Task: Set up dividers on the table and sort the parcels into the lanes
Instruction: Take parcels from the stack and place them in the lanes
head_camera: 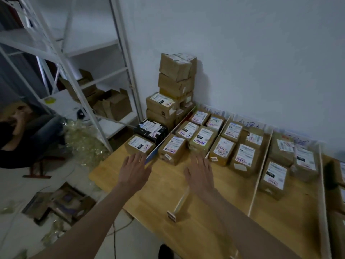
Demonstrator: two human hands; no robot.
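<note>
Left hand (134,170) and right hand (199,173) hover spread, holding nothing, before labelled parcels (172,149) between dividers (258,176); shelving (74,71) stands left.

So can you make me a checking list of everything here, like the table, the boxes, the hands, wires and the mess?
Surface: wooden table, front part bare.
Job's things: labelled parcels sorted in lanes between upright dividers; black parcel and a tall parcel stack at the far left corner.
Clutter: plastic wrap and flattened cardboard on the floor.
Hands: left hand and right hand open, empty, above the table.
Cables: thin cable hanging below the table edge.
Surroundings: white shelving, white wall, seated person at left.
</note>
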